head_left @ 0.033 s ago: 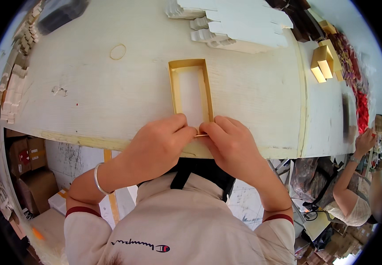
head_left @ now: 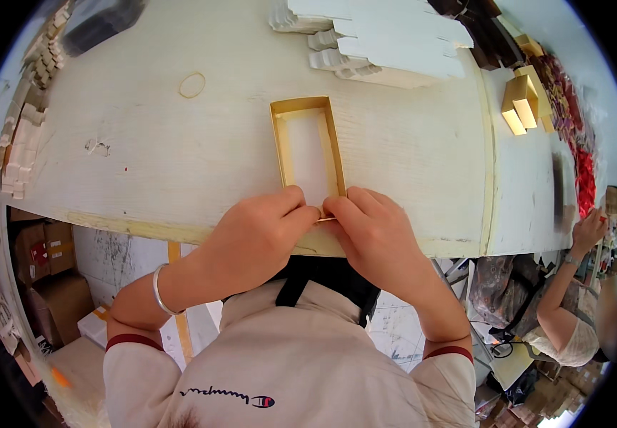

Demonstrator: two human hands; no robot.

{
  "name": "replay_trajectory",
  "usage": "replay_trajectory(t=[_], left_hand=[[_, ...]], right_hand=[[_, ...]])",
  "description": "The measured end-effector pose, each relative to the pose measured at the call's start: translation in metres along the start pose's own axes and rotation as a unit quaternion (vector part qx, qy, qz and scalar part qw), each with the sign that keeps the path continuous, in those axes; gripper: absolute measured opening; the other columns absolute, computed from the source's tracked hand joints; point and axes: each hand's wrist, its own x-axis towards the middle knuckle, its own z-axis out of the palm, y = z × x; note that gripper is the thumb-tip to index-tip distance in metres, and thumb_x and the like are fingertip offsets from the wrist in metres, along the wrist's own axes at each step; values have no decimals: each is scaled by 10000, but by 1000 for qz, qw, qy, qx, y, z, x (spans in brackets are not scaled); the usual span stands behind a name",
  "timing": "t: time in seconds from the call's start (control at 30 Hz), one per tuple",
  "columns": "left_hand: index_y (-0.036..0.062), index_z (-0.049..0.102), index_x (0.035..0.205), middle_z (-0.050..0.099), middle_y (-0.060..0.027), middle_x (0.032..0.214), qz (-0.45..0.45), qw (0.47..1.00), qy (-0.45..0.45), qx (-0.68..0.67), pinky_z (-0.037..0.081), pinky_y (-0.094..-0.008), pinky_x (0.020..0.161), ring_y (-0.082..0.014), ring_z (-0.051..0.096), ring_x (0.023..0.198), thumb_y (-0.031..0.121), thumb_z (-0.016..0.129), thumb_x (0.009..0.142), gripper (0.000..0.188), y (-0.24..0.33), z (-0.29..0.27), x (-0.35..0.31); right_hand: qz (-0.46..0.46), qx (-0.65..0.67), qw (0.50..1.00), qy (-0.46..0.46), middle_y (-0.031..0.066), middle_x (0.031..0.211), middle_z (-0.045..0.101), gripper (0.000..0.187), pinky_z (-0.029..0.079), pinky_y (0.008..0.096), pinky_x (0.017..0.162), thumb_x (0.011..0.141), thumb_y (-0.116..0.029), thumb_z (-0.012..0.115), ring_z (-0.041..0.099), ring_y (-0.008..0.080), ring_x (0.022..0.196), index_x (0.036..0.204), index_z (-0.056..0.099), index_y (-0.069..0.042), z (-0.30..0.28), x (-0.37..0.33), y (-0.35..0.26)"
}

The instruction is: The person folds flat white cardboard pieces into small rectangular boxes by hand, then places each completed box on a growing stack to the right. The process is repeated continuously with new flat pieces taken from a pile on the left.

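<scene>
A shallow gold-rimmed rectangular box tray (head_left: 307, 146) with a white inside lies lengthwise on the pale wooden table (head_left: 144, 164), its near end at the table's front edge. My left hand (head_left: 258, 239) and my right hand (head_left: 378, 239) meet at that near end. The fingertips of both pinch the tray's near short wall, which they hide. A silver bangle sits on my left wrist.
A stack of flat white card pieces (head_left: 387, 39) lies at the back. A rubber band (head_left: 192, 85) lies left of the tray. Gold boxes (head_left: 521, 105) stand at the right. White folded pieces (head_left: 22, 135) line the left edge. Another person (head_left: 572, 299) works at the right. Cardboard cartons (head_left: 41, 264) sit below.
</scene>
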Motion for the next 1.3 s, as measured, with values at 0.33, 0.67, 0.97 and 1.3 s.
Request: replay_trajectory(t=[0.33,0.67,0.97,1.3], left_hand=[[25,657,954,673,-131,974,98,969,225,-8,516,-282,570,-216,644,701,33,735,746,222,-13,-39,2],[67,564,1227,549,-153,1272,128,977,83,152,412,-443,988,-319,507,1170,150,732,798,468,-24,-30,131],[98,512,1323,420,-135,1449,12,985,22,172,367,-444,1059,-305,481,1247,152,705,814,547,-53,-25,153],[36,589,1207,574,-103,1276,0,994,-45,99,482,-327,881,-253,592,1018,112,748,770,471,-52,-56,171]], right_hand=[[140,-100,975,140,116,708,561,141,459,357,557,748,49,686,580,270,629,857,615,-6,-117,-45,13],[13,-271,951,150,182,1324,531,601,386,422,1048,797,-202,753,489,343,1237,1313,500,-26,-166,35,117],[-23,-169,985,38,145,1191,612,326,412,427,1026,812,-146,702,535,320,1156,1086,604,-1,-114,70,138],[-23,-166,984,-69,148,1104,638,450,463,406,885,775,-245,749,566,313,1069,1138,626,-9,-140,89,134]])
